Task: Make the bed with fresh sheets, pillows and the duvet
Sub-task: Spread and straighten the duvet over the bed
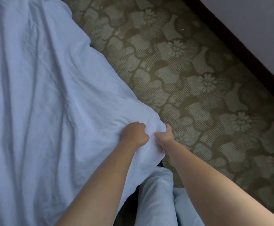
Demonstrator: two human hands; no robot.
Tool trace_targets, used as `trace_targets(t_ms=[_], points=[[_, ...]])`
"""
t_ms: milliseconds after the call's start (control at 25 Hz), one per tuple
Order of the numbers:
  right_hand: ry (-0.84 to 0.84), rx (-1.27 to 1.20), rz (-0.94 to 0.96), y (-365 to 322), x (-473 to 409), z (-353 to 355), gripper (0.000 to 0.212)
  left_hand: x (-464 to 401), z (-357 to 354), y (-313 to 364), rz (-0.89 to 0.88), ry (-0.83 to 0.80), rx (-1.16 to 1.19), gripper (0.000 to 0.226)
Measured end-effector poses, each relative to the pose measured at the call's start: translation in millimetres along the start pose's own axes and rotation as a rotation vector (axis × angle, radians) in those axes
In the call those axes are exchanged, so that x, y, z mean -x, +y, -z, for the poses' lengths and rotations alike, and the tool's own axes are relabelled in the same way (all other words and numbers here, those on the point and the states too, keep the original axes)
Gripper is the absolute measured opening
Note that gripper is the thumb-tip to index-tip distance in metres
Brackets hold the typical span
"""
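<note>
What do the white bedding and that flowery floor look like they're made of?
The white bedding, bunched at its corner in the grip of the left hand and right hand, looks like soft matte woven cloth, perhaps cotton: it creases and drapes. The floor looks like short-pile carpet, with a ribbed, woven-in flower pattern.

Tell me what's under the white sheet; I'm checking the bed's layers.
The sheet covers everything beneath, so mattress and layers are hidden. Both hands, left and right, grip its corner above patterned carpet.

We see both forearms bare, no sleeves, watch or rings on left hand (133, 134) or right hand (164, 137); pale blue trousers (157, 193) below them.
</note>
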State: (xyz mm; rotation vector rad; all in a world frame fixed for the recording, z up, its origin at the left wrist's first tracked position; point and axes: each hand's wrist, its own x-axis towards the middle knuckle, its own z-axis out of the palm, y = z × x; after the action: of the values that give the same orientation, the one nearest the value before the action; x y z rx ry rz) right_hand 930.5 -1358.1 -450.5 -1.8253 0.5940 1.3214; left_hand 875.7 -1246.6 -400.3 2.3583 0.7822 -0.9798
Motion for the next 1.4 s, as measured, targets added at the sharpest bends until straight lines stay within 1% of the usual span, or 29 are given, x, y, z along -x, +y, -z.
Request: trace_targets(t_ms=[80, 120, 240, 320, 360, 400, 440, 520, 560, 640, 680, 760, 880, 960, 1000, 1040, 1080, 1120, 1160, 1240, 1280, 1360, 1400], points=[[0.012, 0.11, 0.12, -18, 14, 0, 0.058, 10, 7, 6, -0.046, -0.125, -0.062, 0.043], [0.011, 0.132, 0.129, -29, 22, 2, 0.057, 14, 12, 9, -0.039, -0.183, -0.051, 0.052], [-0.033, 0.148, 0.13, -69, 47, 8, 0.049, 28, 41, 18, 0.042, -0.341, 0.083, 0.097], [-0.074, 0.178, 0.173, -93, 64, 13, 0.031, 42, 62, 28, 0.091, -0.402, 0.167, 0.116], [-0.093, 0.202, 0.193, -104, 74, 15, 0.015, 50, 70, 35, 0.113, -0.4, 0.193, 0.117], [-0.114, 0.241, 0.221, -113, 87, 17, 0.006, 59, 75, 42, 0.128, -0.356, 0.194, 0.11], [-0.143, 0.294, 0.259, -121, 99, 20, 0.01, 71, 80, 51, 0.143, -0.267, 0.164, 0.094], [-0.227, 0.409, 0.344, -130, 119, 29, 0.006, 99, 90, 68, 0.173, -0.054, 0.08, 0.057], [-0.265, 0.453, 0.379, -132, 130, 34, 0.009, 113, 95, 77, 0.202, 0.029, 0.052, 0.047], [-0.369, 0.484, 0.404, -133, 166, 56, 0.008, 147, 103, 101, 0.308, 0.146, 0.074, 0.036], [-0.43, 0.503, 0.401, -133, 181, 67, 0.011, 163, 107, 114, 0.362, 0.185, 0.102, 0.033], [-0.501, 0.58, 0.324, -132, 214, 97, 0.024, 195, 111, 145, 0.438, 0.211, 0.132, 0.025], [-0.568, 0.704, 0.141, -129, 257, 139, 0.028, 236, 111, 186, 0.46, 0.146, 0.107, 0.004], [-0.582, 0.93, 0.167, -127, 275, 157, 0.03, 255, 113, 197, 0.461, 0.082, 0.123, 0.014], [-0.589, 1.031, 0.196, -126, 279, 162, 0.03, 261, 113, 198, 0.481, 0.063, 0.132, 0.014], [-0.597, 1.116, 0.217, -124, 281, 167, 0.028, 266, 111, 198, 0.495, 0.047, 0.116, 0.01], [-0.6, 1.181, 0.234, -120, 281, 170, 0.028, 269, 106, 199, 0.495, 0.048, 0.105, 0.011], [-0.594, 1.236, 0.259, -116, 278, 172, 0.027, 268, 98, 199, 0.475, 0.056, 0.107, 0.018], [-0.564, 1.268, 0.288, -114, 270, 174, 0.026, 263, 85, 200, 0.442, 0.089, 0.133, 0.019], [-0.463, 1.301, 0.296, -107, 258, 172, 0.025, 252, 51, 205, 0.399, 0.16, 0.26, 0.014], [-0.423, 1.329, 0.316, -105, 250, 171, 0.027, 245, 38, 209, 0.376, 0.22, 0.308, 0.023], [-0.409, 1.365, 0.388, -104, 234, 169, 0.03, 233, 19, 209, 0.352, 0.303, 0.345, 0.043], [-0.409, 1.327, 0.42, -104, 230, 167, 0.03, 228, 14, 208, 0.344, 0.346, 0.345, 0.05]])
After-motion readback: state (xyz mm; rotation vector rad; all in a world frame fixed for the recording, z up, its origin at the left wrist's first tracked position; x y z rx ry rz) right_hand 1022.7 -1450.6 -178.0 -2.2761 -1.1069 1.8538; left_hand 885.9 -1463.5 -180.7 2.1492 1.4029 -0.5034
